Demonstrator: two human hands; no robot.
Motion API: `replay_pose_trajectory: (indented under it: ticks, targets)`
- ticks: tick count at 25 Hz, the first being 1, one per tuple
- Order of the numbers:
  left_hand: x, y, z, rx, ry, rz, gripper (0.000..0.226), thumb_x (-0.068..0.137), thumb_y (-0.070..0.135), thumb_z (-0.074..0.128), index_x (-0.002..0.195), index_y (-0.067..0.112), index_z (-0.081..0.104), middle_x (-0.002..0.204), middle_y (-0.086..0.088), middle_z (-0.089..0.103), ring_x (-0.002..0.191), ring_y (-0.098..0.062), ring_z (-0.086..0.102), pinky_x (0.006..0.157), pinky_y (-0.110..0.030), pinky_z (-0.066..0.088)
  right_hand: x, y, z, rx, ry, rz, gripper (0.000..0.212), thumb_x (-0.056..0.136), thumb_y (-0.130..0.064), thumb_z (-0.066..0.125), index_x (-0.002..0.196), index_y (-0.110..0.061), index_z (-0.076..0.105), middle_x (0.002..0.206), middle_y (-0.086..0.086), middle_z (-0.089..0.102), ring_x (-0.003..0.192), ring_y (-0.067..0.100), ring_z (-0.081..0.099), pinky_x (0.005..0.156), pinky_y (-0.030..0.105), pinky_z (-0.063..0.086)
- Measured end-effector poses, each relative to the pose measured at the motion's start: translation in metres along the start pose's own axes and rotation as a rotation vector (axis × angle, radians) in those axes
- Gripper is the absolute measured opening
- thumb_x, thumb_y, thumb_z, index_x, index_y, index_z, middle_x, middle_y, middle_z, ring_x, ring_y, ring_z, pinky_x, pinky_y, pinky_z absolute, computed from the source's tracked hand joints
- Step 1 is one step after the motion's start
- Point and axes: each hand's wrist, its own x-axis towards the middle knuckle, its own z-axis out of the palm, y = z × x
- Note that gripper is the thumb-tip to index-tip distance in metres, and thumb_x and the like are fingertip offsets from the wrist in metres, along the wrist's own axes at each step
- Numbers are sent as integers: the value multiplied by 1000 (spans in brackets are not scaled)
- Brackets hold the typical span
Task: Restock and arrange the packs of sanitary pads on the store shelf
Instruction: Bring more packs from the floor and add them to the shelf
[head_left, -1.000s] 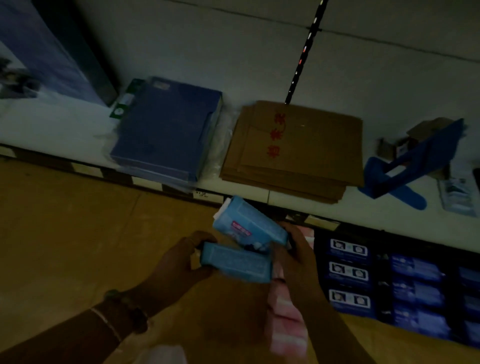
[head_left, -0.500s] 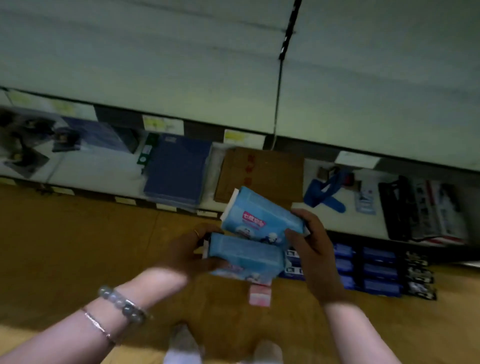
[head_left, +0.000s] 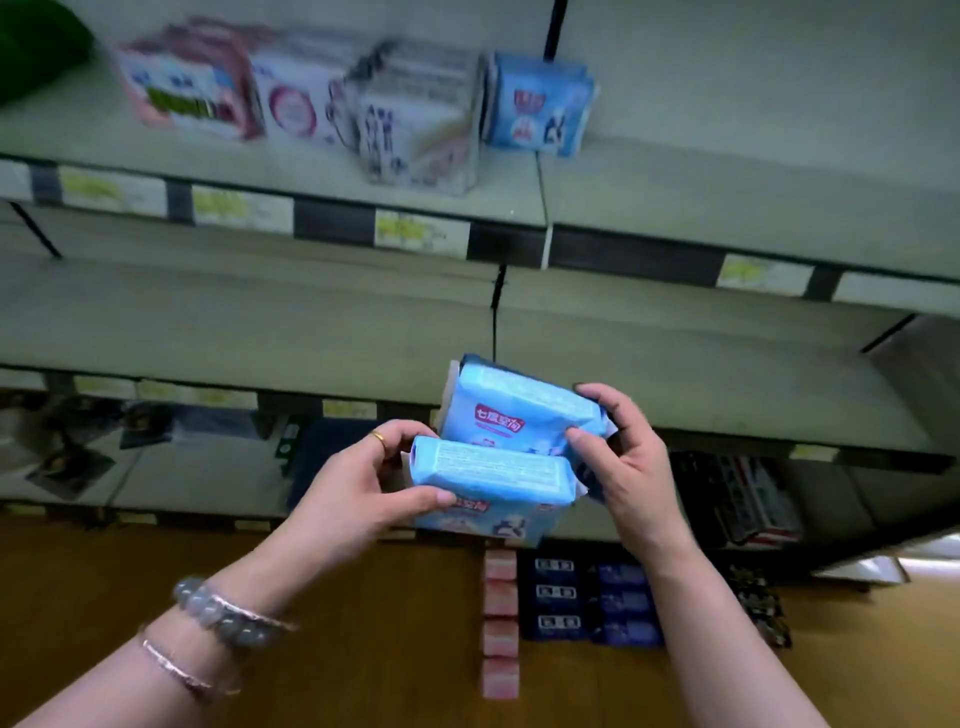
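Two blue sanitary-pad packs are held together at frame centre, the lower pack (head_left: 493, 475) clasped by the left hand (head_left: 358, 488) and the upper pack (head_left: 514, 410) by the right hand (head_left: 631, 467), probably paired for placing beside the matching pack (head_left: 540, 104) on the top shelf (head_left: 727, 208), upper centre.

Centre of the frame: the upper blue pack (head_left: 519, 405) bears a red label (head_left: 500, 424) with white characters reading 七度空间; the lower blue pack (head_left: 493, 467) has a like red label at its bottom edge, half covered by the left hand (head_left: 358, 488) and not clearly legible; fine print on both packs is too small to read; the yellow price tags (head_left: 421, 232) on the shelf edges are blurred.
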Motion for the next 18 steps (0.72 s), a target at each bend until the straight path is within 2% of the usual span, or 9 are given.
replay_pose_trajectory:
  ticks: [2, 6, 10, 13, 15, 17, 18]
  targets:
    - [0, 27, -8, 19, 23, 68, 47, 51, 30, 84, 93, 33, 63, 94, 10, 68, 89, -7, 63, 85, -32, 52, 3, -26, 3, 5, -7, -48, 32, 72, -17, 64, 101, -29, 62, 88, -12, 62, 76, 4, 55, 65, 16, 47]
    - [1, 83, -23, 8, -8, 193, 42, 68, 2, 77, 100, 22, 59, 113, 4, 60, 107, -8, 57, 95, -34, 49, 7, -85, 14, 44, -8, -138, 33, 73, -12, 60, 104, -21, 61, 85, -11, 64, 75, 6, 56, 65, 19, 50]
    - [6, 127, -32, -62, -48, 297, 39, 70, -4, 73, 101, 15, 59, 104, 2, 66, 103, -8, 60, 89, -30, 52, 15, -136, 16, 68, -12, -192, 33, 74, -17, 59, 106, -21, 60, 87, -12, 64, 79, 8, 61, 65, 21, 54]
    - [15, 149, -32, -126, -28, 346, 38, 71, -5, 72, 100, 16, 59, 102, 3, 68, 99, -4, 61, 81, -24, 54, 26, -162, 14, 92, -22, -190, 30, 77, -24, 58, 106, -28, 62, 102, 0, 61, 86, 16, 61, 69, 26, 56]
    - [24, 162, -32, -153, -5, 375, 37, 70, -4, 72, 96, 20, 60, 98, 4, 69, 96, -3, 63, 75, -20, 53, 37, -177, 11, 81, -37, -198, 32, 76, -33, 62, 108, -33, 62, 108, 2, 59, 89, 16, 62, 71, 26, 55]
    - [37, 172, -29, -148, 33, 398, 37, 71, -2, 73, 95, 23, 60, 97, 4, 69, 93, -3, 64, 71, -18, 52, 49, -189, 4, 35, -140, -227, 57, 63, -46, 76, 116, -37, 55, 110, -8, 62, 95, 13, 64, 75, 25, 54]
    - [43, 177, -27, -147, 51, 399, 36, 72, -2, 72, 95, 24, 60, 96, 3, 69, 90, -2, 64, 69, -18, 52, 56, -194, 0, -20, -216, -221, 74, 54, -42, 82, 121, -38, 49, 111, -13, 62, 98, 12, 64, 77, 24, 53]
